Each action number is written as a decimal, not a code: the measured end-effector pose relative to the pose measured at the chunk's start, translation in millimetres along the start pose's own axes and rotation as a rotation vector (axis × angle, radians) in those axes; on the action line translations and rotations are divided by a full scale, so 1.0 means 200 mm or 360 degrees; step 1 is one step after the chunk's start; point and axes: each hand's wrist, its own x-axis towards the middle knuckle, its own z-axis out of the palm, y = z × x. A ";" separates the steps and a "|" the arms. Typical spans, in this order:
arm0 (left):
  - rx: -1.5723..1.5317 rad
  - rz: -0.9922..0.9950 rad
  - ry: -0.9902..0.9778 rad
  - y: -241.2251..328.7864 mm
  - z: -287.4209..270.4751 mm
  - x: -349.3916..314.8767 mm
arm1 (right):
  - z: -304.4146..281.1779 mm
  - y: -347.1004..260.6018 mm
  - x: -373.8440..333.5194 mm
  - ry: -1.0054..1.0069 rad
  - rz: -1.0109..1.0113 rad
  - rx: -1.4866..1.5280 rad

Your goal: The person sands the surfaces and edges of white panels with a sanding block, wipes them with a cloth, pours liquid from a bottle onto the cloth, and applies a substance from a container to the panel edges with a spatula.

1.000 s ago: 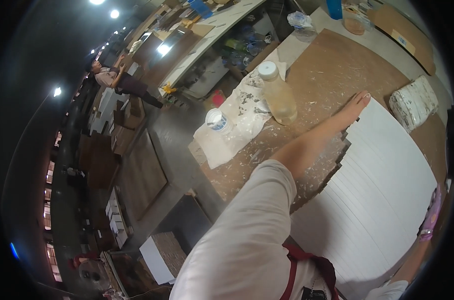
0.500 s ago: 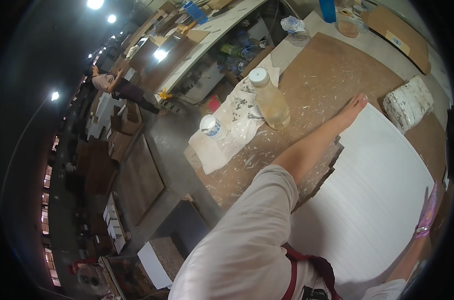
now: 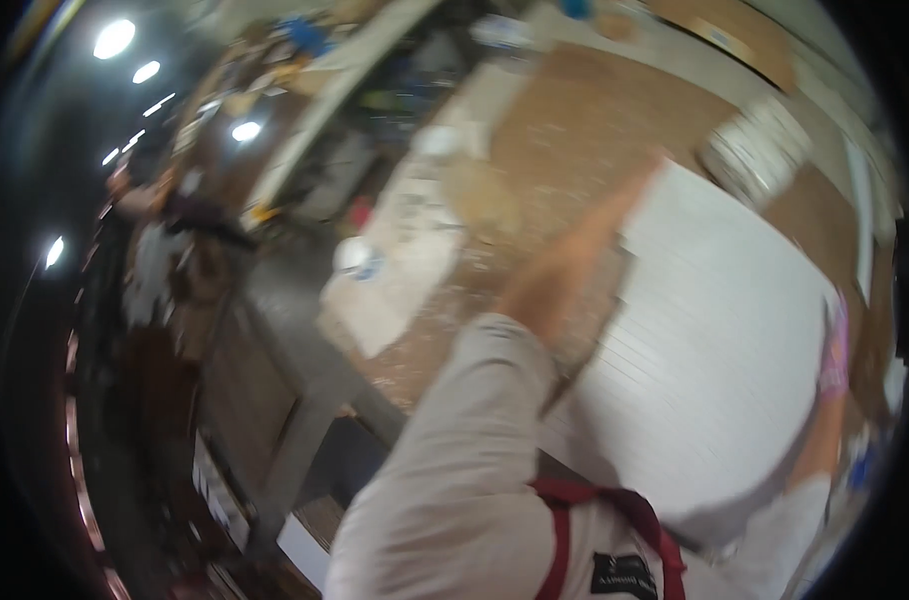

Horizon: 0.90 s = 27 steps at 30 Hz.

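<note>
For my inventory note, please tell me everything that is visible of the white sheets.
The white sheets look like paper or card, spread in an overlapping layer with faint lines across it and a stepped left edge. They lie broad side up on the brown board, right of centre in the view, with shadow over the lower part. The left hand is at the top corner, the right hand at the right edge; blur hides any grip.
</note>
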 end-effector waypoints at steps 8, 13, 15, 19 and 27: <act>-0.0806 0.0070 -0.0359 0.25 -0.05 -0.45 | -0.09 -0.25 -0.43 0.0103 0.0414 0.0279; -0.0503 0.0016 0.0054 0.19 0.09 -0.57 | 0.09 -0.32 -0.67 0.0303 0.0562 -0.0030; -0.0799 -0.0112 0.0254 -0.15 0.12 -0.44 | -0.08 -0.10 -0.58 0.0263 0.0582 0.0327; -0.0381 0.0015 0.0243 -0.05 0.12 -0.44 | -0.08 -0.06 -0.55 -0.0034 0.0155 -0.0189; -0.0496 -0.0016 0.0201 0.03 0.04 -0.63 | -0.06 -0.49 -0.84 -0.0292 0.0059 -0.0121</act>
